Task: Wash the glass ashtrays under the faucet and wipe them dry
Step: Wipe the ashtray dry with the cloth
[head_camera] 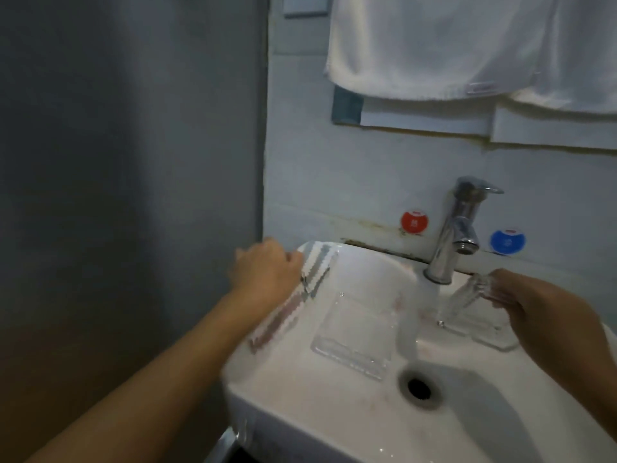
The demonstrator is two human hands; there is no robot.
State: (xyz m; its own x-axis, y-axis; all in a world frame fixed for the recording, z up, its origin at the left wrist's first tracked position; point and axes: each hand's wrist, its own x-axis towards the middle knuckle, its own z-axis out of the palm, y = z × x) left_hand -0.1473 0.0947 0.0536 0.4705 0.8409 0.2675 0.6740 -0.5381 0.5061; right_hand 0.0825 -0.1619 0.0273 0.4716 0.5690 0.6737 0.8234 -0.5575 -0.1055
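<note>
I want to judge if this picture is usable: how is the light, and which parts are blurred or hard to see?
Head view: dim, bluish light; the left wall falls into shadow. The left hand and the striped cloth it grips are smeared by motion. The glass ashtray in the right hand is blurred and nearly transparent, and so is the ashtray lying in the sink. The sink rim and wall lines bow, as wide-angle pictures do.

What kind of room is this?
Probably a small bathroom. There is a white sink on the wall, a shiny faucet with water running, and white towels hanging above. Red and blue stickers likely mark hot and cold.
</note>
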